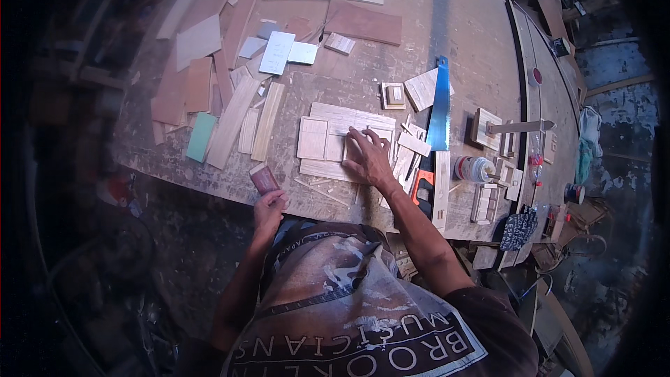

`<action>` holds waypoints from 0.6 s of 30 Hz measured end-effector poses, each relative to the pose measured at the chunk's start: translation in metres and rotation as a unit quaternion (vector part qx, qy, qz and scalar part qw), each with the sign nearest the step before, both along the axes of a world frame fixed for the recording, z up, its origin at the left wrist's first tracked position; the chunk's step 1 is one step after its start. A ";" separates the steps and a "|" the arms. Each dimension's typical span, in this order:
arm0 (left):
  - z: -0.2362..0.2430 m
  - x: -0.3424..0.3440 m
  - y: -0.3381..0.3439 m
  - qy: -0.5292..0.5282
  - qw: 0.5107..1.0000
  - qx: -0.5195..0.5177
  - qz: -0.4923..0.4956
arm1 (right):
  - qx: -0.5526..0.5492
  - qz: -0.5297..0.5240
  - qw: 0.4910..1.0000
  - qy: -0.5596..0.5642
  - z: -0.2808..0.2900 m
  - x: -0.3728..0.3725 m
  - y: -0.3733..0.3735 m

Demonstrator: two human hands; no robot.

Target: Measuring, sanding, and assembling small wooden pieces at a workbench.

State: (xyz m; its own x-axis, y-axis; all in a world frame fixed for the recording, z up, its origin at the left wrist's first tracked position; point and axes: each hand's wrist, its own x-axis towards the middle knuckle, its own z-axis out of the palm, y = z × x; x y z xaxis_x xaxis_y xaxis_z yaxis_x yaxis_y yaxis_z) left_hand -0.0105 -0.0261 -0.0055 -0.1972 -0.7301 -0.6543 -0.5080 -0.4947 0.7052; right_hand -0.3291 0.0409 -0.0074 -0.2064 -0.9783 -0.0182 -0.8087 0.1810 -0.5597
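My left hand (272,208), at the table's front edge, is closed on the lower end of a reddish-brown sanding block (264,179). My right hand (368,153) rests with curved, separated fingers on light wooden pieces (312,138), fingertips near their middle, the thumb lower down. These pieces lie on a wider pale board (326,109). Beside my right hand are small planks and thin sticks (414,142). Short loose sticks (322,190) lie below the board.
A handsaw (439,112) lies to the right, near a white tub (474,169) and small wooden assemblies (486,127). Several offcuts (199,40), pale cards (277,52) and a green piece (202,136) cover the left and back of the worn table (139,146). A dark printed cloth (518,228) sits at the right edge.
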 end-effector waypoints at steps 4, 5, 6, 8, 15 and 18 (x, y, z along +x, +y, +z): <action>0.010 -0.030 -0.005 0.076 0.995 -0.035 -0.056 | -0.044 -0.021 0.997 -0.061 0.037 0.014 0.005; 0.023 -0.048 -0.008 0.097 0.993 -0.012 -0.072 | -0.069 -0.019 0.994 -0.086 0.050 0.017 0.009; 0.034 -0.066 -0.009 0.142 0.988 0.002 -0.060 | -0.070 -0.019 0.994 -0.086 0.061 0.022 0.013; 0.057 -0.097 -0.008 0.187 0.981 0.015 -0.047 | -0.118 0.005 0.989 -0.090 0.078 0.030 0.021; 0.090 -0.125 0.000 0.291 0.949 0.080 -0.092 | -0.163 -0.056 0.956 -0.238 0.110 0.037 0.049; 0.099 -0.129 0.010 0.301 0.941 0.099 -0.122 | -0.138 -0.140 0.889 -0.414 0.106 0.025 0.063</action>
